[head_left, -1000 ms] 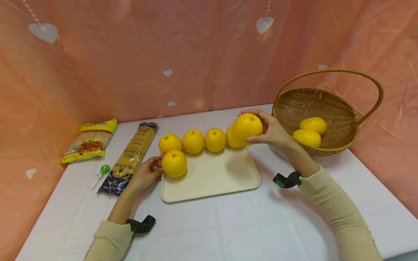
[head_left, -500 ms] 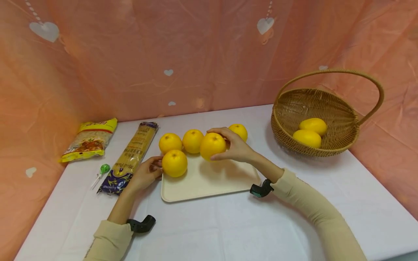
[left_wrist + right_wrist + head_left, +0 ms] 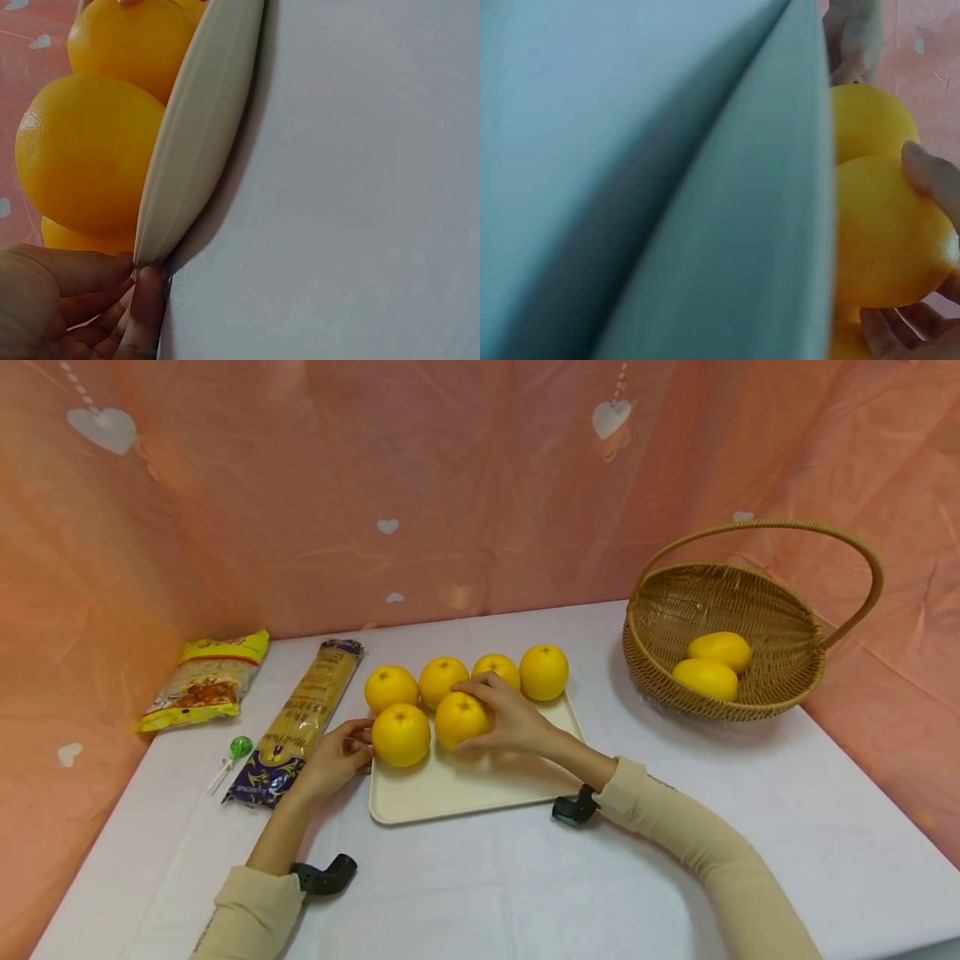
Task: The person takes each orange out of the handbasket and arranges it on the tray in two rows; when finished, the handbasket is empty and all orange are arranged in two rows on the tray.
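Observation:
A cream rectangular tray point(image 3: 487, 789) lies mid-table, with a row of several yellow oranges point(image 3: 543, 672) along its far side. In front of that row, one more orange point(image 3: 401, 735) sits at the tray's left. My right hand point(image 3: 513, 718) grips another orange point(image 3: 460, 720) just right of it, thumb on the near side and fingers over the far side. At the tray's left edge is my left hand point(image 3: 333, 760). In the left wrist view its thumb and finger point(image 3: 146, 296) pinch the tray's rim point(image 3: 191, 135).
A wicker basket point(image 3: 637, 647) with a tall handle stands back right, holding two yellow oval fruits point(image 3: 705, 678). On the left lie a spaghetti packet point(image 3: 300, 722), a green lollipop point(image 3: 240, 747) and a yellow bag of food point(image 3: 206, 681). A pink curtain point(image 3: 480, 485) hangs behind the table.
My right hand has carried its orange leftward and down, from above the row's right end to beside the front left orange. The left hand has stayed at the tray's edge.

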`<state>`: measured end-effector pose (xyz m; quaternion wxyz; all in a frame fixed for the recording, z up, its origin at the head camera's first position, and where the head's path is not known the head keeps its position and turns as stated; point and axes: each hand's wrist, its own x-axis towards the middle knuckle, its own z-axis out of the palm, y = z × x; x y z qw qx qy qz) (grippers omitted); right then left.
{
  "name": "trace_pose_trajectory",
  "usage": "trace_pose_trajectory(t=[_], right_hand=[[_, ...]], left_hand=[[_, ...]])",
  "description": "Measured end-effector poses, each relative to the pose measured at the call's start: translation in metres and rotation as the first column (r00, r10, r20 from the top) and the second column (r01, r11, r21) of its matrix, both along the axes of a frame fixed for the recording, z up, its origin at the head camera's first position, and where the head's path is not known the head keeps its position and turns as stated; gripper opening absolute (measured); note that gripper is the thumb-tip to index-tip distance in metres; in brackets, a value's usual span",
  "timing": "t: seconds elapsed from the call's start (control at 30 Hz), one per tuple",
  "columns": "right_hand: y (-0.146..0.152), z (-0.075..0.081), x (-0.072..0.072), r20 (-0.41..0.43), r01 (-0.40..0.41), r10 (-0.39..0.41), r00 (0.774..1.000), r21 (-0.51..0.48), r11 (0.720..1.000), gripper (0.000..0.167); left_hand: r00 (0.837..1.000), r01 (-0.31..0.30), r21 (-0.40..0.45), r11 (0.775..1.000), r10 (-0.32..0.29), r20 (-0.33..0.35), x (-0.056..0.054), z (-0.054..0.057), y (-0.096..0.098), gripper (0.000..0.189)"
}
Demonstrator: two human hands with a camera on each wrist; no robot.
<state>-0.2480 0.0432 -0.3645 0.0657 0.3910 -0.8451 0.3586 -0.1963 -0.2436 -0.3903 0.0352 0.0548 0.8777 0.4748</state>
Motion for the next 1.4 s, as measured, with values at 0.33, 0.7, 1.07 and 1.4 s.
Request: trace_pose_trajectory(t=[0.33,0.7,1.07,1.4], right_hand=[[-0.006,-0.003,0.002,-0.057,0.037,-0.034,0.998,0.065,0.997,0.076],[-0.010,-0.003,0.003,-0.070,0.039,-0.034,0.997,0.075,0.996,0.079],[-0.009,-0.002,0.005,-0.067,0.026,-0.020,0.998,0.094,0.995,0.082],[-0.003,0.009,0.009,-0.036,0.008,-0.007,0.999,0.036,0.999,0.083]], left_hand=[[1.000,-0.001,0.018,1.000,0.001,0.003,0.000,0.000,0.000,0.045],[1.000,-0.002,0.028,1.000,0.002,0.013,0.000,0.002,0.000,0.047],[0.999,-0.015,0.009,1.000,0.015,0.046,-0.001,0.002,0.001,0.047],[0.999,-0.015,0.030,0.999,0.014,0.048,-0.001,0.001,0.001,0.048]])
